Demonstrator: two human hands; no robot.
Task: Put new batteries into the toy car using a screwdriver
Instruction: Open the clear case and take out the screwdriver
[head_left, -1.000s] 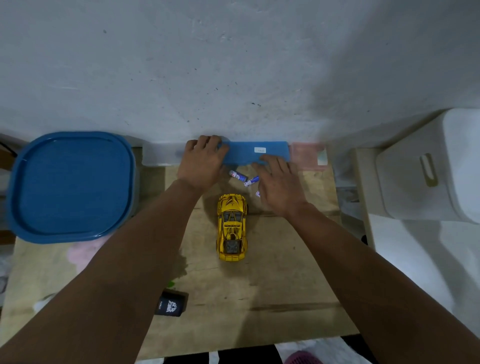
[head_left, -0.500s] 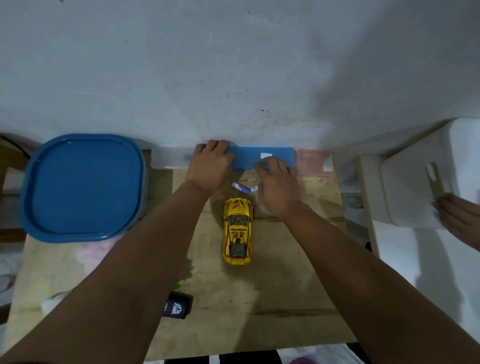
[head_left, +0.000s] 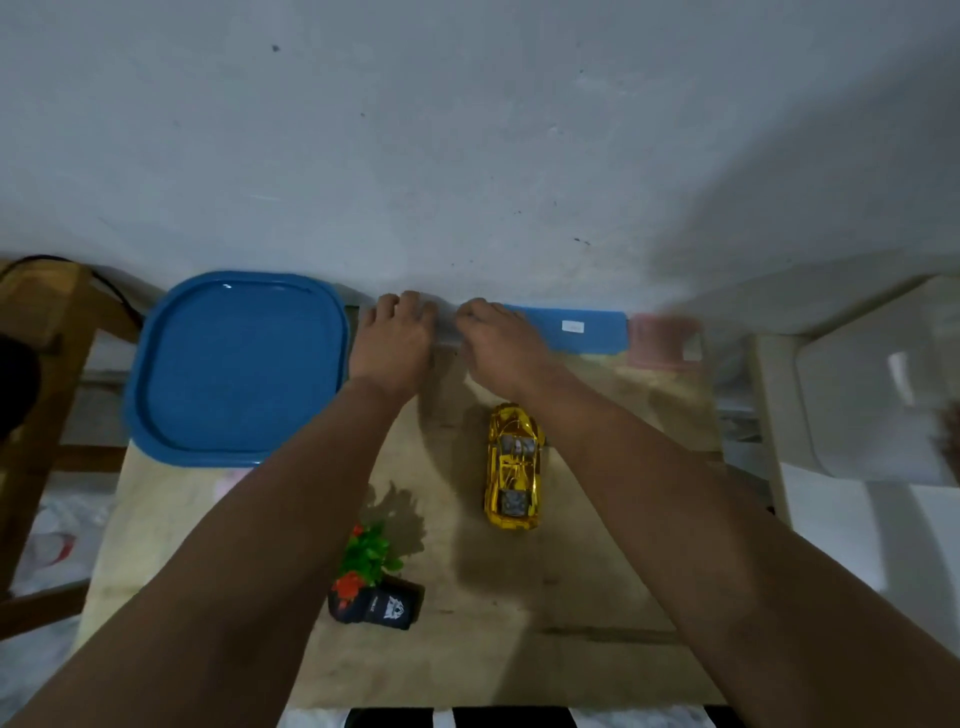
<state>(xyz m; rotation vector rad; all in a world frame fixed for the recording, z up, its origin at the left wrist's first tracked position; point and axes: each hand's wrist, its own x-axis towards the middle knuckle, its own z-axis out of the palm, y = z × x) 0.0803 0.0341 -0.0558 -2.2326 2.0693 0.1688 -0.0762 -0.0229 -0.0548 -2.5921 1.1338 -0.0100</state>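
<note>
toy car (head_left: 513, 466) | shiny yellow | upright on its wheels | lengthwise on wooden table, mid-right

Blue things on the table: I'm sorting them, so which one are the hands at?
The long flat blue case by the wall; the right hand overlaps its left end. The big square blue lid sits apart.

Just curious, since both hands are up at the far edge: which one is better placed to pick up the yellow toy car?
Probably the right hand: the toy car lies just below its wrist, while the left hand sits farther off.
</note>
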